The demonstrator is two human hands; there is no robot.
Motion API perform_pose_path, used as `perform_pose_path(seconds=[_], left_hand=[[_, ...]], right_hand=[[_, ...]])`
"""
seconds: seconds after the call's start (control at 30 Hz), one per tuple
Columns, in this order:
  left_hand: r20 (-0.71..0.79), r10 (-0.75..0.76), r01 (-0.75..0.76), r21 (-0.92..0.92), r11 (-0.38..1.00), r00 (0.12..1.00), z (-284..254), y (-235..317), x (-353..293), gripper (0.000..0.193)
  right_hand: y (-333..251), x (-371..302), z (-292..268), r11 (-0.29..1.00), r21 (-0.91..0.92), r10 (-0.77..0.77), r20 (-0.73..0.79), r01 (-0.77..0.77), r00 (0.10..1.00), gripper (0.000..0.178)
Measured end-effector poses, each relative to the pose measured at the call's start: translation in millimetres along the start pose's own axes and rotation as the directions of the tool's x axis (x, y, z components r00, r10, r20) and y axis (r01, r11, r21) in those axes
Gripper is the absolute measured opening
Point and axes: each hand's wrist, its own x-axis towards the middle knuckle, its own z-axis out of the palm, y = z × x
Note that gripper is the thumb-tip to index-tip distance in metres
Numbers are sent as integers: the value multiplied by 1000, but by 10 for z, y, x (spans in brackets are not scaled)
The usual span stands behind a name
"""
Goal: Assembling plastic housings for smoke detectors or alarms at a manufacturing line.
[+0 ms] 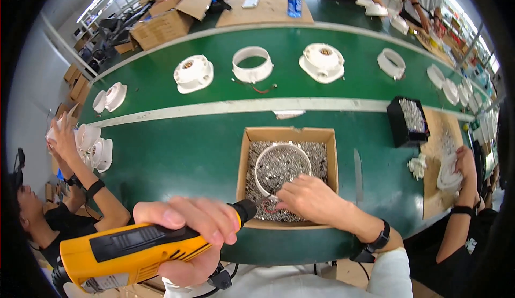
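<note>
My left hand (201, 225) is wrapped around a yellow and black electric screwdriver (126, 252). Its dark tip (245, 210) points right, close to the near edge of a white plastic ring (256, 170). That ring rests on a heap of small metal screws (316, 161) in an open cardboard box (333, 177). My right hand (308, 198) grips the ring at its near right edge, fingers bent; the exact contact is hidden under the hand. A thin red wire (266, 208) shows beside these fingertips.
Across a pale rail, white housings (193, 75) and rings (252, 72) stand on the green belt (161, 53). At right are a black bin of screws (402, 123) and a co-worker's hand (465, 164). Another co-worker's hand (64, 139) lifts a white part at left.
</note>
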Motion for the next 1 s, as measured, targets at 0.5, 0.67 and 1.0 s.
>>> perform_pose_path(seconds=[0.5,0.67,1.0], left_hand=[[91,-244,220,216,951,966,230,-344,-13,56],[120,-234,214,154,964,965,227,-411,10,57],[129,-355,335,154,930,926,300,-445,88,57]], right_hand=[[101,-84,125,990,131,56,-3,-55,998,21],[119,-100,129,992,99,71,18,-73,997,20],[110,-73,117,992,110,69,-2,-68,998,10]])
